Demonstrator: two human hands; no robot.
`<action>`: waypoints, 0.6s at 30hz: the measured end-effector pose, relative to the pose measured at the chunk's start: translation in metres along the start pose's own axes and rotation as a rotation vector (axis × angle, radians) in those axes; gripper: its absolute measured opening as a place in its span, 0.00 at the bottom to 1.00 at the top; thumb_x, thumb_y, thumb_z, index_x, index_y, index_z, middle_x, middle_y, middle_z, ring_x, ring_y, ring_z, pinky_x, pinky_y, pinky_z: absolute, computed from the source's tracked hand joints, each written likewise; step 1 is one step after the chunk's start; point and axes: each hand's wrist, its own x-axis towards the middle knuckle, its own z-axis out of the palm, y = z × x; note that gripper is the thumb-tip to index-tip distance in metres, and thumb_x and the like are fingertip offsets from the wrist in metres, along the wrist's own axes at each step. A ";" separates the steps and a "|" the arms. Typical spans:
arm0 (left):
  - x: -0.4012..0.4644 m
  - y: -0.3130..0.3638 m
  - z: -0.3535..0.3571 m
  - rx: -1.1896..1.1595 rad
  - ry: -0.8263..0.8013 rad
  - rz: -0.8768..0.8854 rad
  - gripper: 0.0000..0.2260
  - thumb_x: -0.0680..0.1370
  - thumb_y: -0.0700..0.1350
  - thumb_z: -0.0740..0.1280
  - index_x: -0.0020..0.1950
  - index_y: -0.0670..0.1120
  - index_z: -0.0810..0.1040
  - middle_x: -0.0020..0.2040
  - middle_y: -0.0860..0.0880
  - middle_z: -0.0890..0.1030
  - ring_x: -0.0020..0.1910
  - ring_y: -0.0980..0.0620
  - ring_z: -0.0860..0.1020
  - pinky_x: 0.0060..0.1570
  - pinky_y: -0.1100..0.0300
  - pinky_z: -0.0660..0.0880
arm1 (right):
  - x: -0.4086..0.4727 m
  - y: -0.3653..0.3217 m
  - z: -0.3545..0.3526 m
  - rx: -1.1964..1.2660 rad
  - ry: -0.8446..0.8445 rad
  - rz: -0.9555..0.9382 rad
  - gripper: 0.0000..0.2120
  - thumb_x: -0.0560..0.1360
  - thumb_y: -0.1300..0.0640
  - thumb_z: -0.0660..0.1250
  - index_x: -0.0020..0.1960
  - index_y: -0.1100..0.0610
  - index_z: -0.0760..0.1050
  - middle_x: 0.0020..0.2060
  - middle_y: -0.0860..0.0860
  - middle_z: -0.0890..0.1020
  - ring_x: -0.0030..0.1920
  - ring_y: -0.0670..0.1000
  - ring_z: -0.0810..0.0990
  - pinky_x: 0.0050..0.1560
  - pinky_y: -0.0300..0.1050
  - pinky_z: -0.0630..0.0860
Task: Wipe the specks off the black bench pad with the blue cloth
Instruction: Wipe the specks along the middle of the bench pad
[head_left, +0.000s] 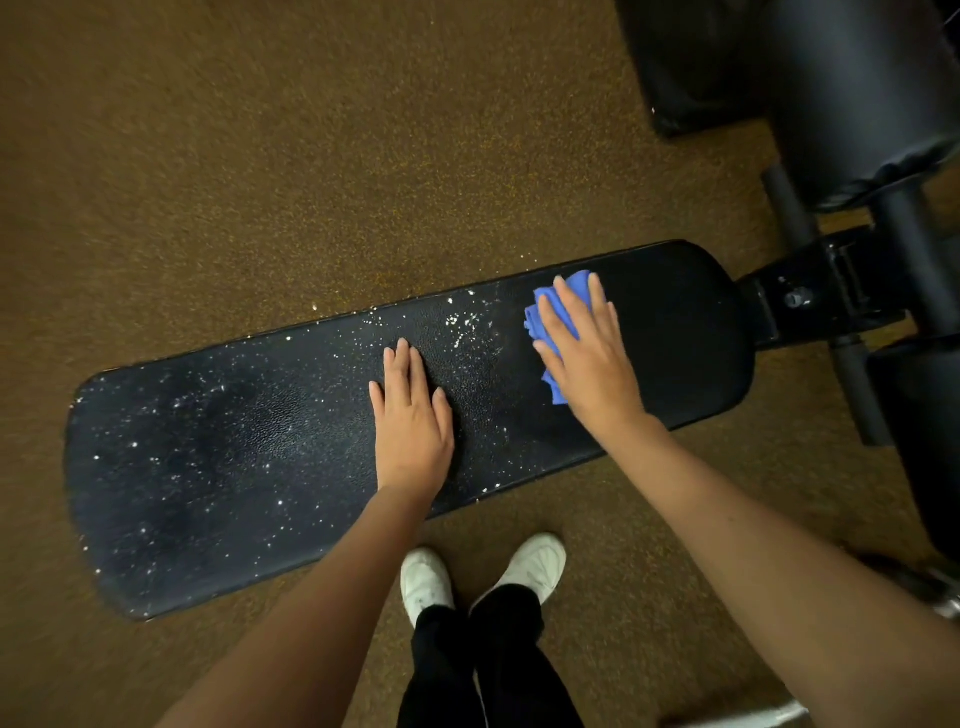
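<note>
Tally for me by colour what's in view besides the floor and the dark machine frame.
Black: 1, the long black padded bench pad
Blue: 1, the crumpled blue cloth under the right hand
White: 2, the white shoes
Bare hands: 2, the left hand flat on the pad
Total: 6

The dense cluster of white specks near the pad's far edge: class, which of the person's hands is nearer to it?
Left. The left hand lies flat just beside the speck cluster; the right hand, pressing the blue cloth, is slightly farther.
</note>
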 end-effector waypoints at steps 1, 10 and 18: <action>0.000 0.000 0.002 0.018 0.002 -0.002 0.32 0.76 0.54 0.38 0.75 0.38 0.52 0.77 0.44 0.50 0.76 0.45 0.46 0.72 0.47 0.45 | 0.000 -0.007 0.003 0.016 0.022 0.014 0.23 0.77 0.49 0.56 0.67 0.59 0.71 0.67 0.59 0.71 0.70 0.68 0.61 0.67 0.65 0.62; -0.004 -0.006 0.004 0.082 -0.014 0.045 0.30 0.76 0.54 0.37 0.76 0.39 0.49 0.77 0.44 0.47 0.75 0.46 0.44 0.72 0.47 0.44 | -0.066 -0.001 0.000 -0.005 0.037 -0.087 0.37 0.62 0.69 0.75 0.69 0.59 0.68 0.69 0.59 0.69 0.71 0.67 0.59 0.66 0.65 0.63; -0.004 -0.009 0.006 0.066 0.008 0.073 0.30 0.77 0.53 0.39 0.75 0.39 0.51 0.77 0.43 0.48 0.76 0.45 0.45 0.72 0.46 0.45 | -0.073 -0.027 0.015 0.011 0.089 -0.002 0.36 0.65 0.68 0.73 0.70 0.62 0.66 0.70 0.60 0.66 0.72 0.67 0.56 0.69 0.62 0.57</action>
